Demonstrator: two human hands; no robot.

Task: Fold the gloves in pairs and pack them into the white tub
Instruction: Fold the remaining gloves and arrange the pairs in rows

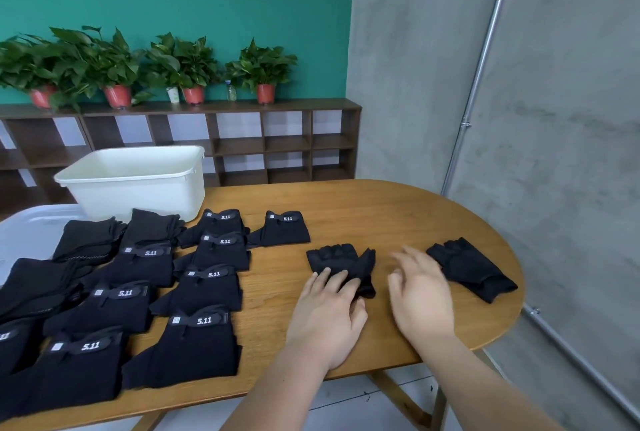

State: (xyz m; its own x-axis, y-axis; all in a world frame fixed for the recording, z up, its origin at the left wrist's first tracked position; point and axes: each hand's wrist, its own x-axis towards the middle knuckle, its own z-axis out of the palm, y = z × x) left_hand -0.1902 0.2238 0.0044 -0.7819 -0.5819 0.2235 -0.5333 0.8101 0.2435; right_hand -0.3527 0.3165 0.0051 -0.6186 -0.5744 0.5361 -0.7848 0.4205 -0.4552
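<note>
Black fabric lies under the left hand (329, 316): a fingerless glove (341, 262) sits on the wooden table (398, 215) at the hand's 12 o'clock, its finger stubs pointing away from the person. The hand's straight fingers rest flat on the near part of the glove, and the thumb touches the cuff edge. Nothing is pinched as far as the view shows.

At 3 o'clock from that hand is the right hand (420, 288), blurred, fingers loosely spread, holding nothing and touching neither glove. A second glove (471, 267) lies at its 2 o'clock, just beside the fingertips and near the table's rounded end, with its cuff turned toward the near edge.

At 9 o'clock from the left hand, rows of labelled gloves (204, 292) marked 5.11 cover the left part of the table. The white tub (138, 181) stands at about 10 o'clock, well apart from both hands, at the far left edge. Its inside is not in view.

Behind the table runs a dark shelf (277, 139) topped with potted plants (263, 70).
</note>
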